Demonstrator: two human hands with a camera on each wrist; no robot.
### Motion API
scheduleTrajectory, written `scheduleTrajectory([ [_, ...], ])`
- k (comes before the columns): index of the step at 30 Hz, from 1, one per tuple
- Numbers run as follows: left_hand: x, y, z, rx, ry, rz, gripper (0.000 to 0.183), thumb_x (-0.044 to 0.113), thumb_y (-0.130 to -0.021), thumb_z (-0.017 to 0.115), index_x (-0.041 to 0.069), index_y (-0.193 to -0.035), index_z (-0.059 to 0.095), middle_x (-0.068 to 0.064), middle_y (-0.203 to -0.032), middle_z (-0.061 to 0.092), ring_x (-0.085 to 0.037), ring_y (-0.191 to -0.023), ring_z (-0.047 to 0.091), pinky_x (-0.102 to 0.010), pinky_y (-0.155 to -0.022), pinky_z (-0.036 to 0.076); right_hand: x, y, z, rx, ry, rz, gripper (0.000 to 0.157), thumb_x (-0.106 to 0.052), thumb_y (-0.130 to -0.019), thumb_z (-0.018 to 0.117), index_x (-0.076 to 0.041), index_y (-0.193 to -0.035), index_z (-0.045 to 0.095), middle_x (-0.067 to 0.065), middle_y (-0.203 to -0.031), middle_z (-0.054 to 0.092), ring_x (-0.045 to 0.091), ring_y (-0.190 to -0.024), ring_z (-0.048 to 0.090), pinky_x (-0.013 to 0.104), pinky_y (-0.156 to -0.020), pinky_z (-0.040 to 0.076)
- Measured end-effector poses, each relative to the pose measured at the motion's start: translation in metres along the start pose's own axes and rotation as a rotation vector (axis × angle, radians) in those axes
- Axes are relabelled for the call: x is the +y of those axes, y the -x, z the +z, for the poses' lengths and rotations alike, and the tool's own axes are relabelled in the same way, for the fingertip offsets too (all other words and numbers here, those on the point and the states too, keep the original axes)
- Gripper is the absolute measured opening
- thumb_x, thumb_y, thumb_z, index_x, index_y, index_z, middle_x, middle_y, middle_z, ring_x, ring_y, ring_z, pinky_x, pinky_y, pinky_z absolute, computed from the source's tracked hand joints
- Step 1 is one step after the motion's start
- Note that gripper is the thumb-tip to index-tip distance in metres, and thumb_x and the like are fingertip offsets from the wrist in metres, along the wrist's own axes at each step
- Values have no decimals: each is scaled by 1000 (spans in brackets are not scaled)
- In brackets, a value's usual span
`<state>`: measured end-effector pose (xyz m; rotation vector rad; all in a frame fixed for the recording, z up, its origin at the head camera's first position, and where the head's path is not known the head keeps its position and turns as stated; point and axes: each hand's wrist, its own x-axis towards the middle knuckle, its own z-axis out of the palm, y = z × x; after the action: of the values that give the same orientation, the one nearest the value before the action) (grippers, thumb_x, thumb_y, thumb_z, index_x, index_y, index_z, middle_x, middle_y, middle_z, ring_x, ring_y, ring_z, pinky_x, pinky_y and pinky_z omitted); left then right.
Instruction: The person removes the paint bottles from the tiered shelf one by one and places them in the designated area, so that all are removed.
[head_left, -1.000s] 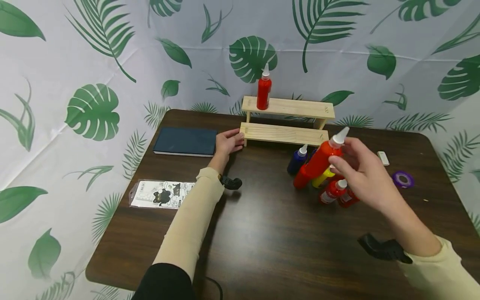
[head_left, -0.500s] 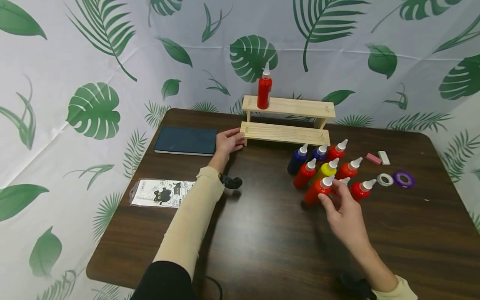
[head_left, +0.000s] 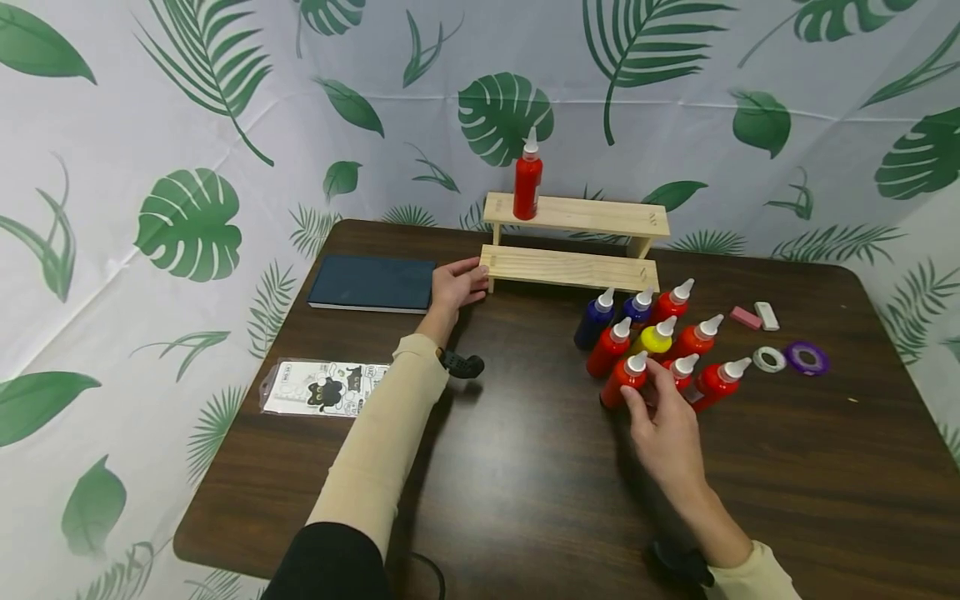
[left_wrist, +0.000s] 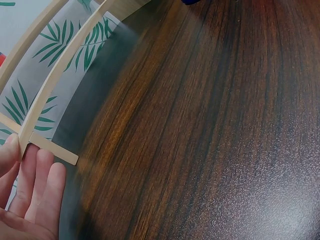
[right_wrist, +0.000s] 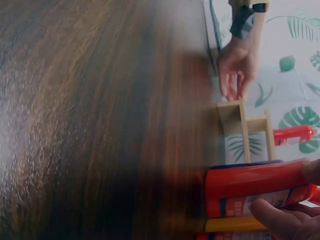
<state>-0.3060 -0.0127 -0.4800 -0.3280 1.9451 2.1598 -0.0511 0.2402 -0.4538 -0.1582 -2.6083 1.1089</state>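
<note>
My left hand (head_left: 456, 283) pinches the left end of the lower board of a two-step wooden rack (head_left: 570, 267), with the thumb above and fingers below in the left wrist view. My right hand (head_left: 667, 425) holds a red squeeze bottle (head_left: 624, 383) with a white pointed cap, nearly upright at the front of a cluster of bottles. Whether its base touches the table is hard to tell. Around it stand other red bottles (head_left: 609, 352), a yellow bottle (head_left: 655, 338) and dark blue bottles (head_left: 595, 323). Another red bottle (head_left: 527, 187) stands on the rack's upper board, at its left.
On the left of the table (head_left: 510, 483) lie a dark blue notebook (head_left: 371, 283) and a packet with a cat print (head_left: 322, 387). At right are a pink eraser (head_left: 746, 317), a white block (head_left: 767, 316), a white tape roll (head_left: 769, 359) and a purple tape roll (head_left: 807, 358).
My right hand has brought the red bottle down from above the cluster to its front, then slightly left. The left hand and the rack have stayed put.
</note>
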Motion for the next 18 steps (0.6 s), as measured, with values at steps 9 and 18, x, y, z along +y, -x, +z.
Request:
scheduleTrajectory([
  [9,0,0,0,-6,1,-7,32,20,-85,73,13,-117,70,-11,-100,71,-21,-85,71,-30,-69,59,1,4,8,83,51,-83,47,-4,-88,67,2,-130,48,22,-122,60,36,-98,62,54,-88,50],
  [18,1,0,-1,-9,6,-24,32,19,-86,73,13,-117,70,-13,-104,71,-20,-84,71,-32,-72,59,-2,2,4,25,102,-51,52,-6,-91,64,2,-138,43,24,-129,56,40,-109,59,57,-92,47],
])
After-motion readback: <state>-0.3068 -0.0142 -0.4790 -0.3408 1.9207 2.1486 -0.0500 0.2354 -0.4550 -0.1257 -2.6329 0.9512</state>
